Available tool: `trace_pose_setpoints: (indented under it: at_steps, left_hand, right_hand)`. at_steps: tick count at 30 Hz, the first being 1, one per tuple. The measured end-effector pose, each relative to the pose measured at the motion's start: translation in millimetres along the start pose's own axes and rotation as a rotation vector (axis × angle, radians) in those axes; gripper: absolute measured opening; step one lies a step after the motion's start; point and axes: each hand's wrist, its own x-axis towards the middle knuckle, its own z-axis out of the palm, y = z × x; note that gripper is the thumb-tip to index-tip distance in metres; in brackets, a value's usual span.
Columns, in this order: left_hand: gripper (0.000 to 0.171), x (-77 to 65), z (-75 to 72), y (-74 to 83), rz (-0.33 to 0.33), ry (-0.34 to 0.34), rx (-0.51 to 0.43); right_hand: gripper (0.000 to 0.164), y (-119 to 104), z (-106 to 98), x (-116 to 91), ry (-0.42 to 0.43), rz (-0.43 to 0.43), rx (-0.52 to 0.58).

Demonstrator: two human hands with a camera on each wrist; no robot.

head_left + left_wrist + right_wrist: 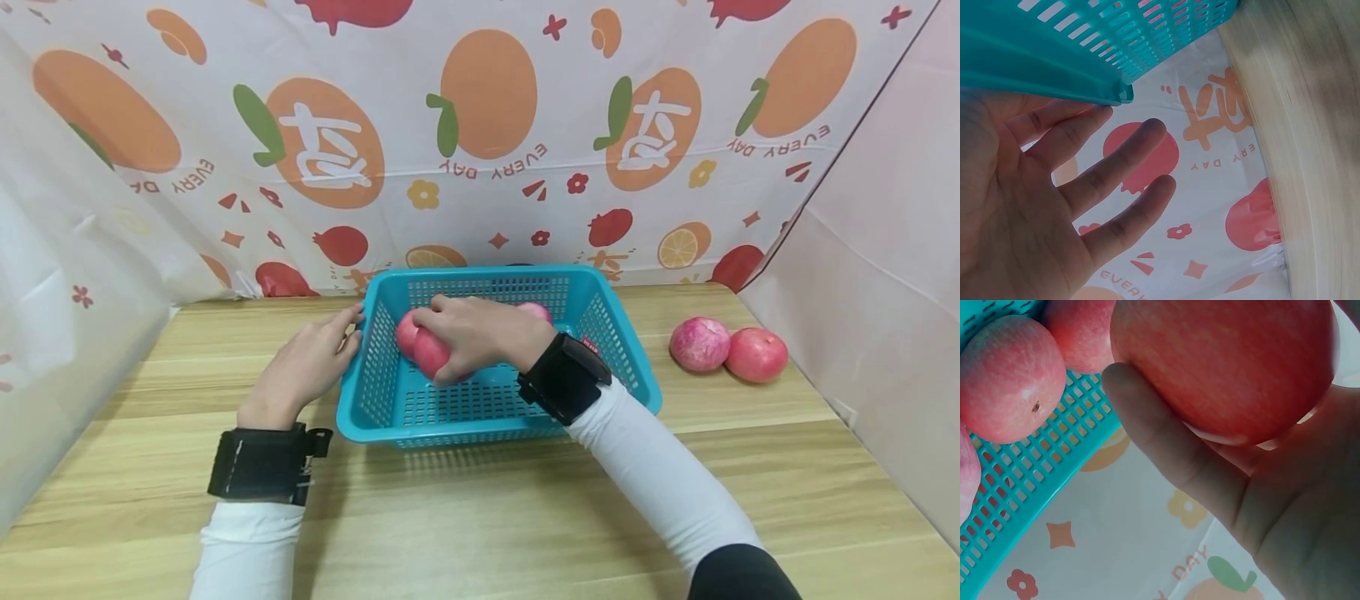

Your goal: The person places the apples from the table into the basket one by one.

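My right hand (480, 333) is inside the turquoise plastic basket (495, 435), gripping a red apple (432, 353) from above. The right wrist view shows this apple (1229, 362) large, with fingers wrapped against its side. Another apple (406, 335) lies close beside it at the basket's left. Part of a pinkish fruit (536, 311) shows behind the right wrist. At the basket's left rim rests my left hand (311, 354). In the left wrist view its fingers (1122, 156) are spread and loosely extended, some meeting the underside of the rim (1085, 97).
Two fruits stand on the wooden table to the right of the basket: a pale-streaked pink one (700, 344) and a red apple (757, 355). A fruit-printed sheet (405, 108) hangs right behind the basket, and a pale wall (885, 292) bounds the right side.
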Motion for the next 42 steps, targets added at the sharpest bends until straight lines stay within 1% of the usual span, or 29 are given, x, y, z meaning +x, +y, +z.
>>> trace_pose_setpoints:
  at_steps: [13, 23, 28, 36, 42]
  left_hand:
    - [0.053, -0.4, -1.0, 1.2, 0.004, -0.007, 0.001]
    - [0.053, -0.9, -2.3, 1.7, 0.002, -0.013, 0.000]
    - [0.053, -1.1, -3.1, 2.1, -0.003, -0.022, -0.003]
    - [0.052, -1.0, -2.3, 1.6, 0.000, -0.019, 0.002]
    - [0.053, -0.5, -0.9, 1.4, 0.002, -0.020, -0.007]
  right_hand:
    - [0.085, -6, 5, 9, -0.044, 0.007, -0.007]
    - [0.078, -12, 13, 18, -0.091, 0.000, -0.066]
    - [0.080, -13, 16, 19, -0.097, -0.009, -0.095]
    - [0.084, -16, 20, 24, -0.106, -0.030, -0.096]
    - [0.085, -16, 26, 26, -0.134, -0.016, -0.082]
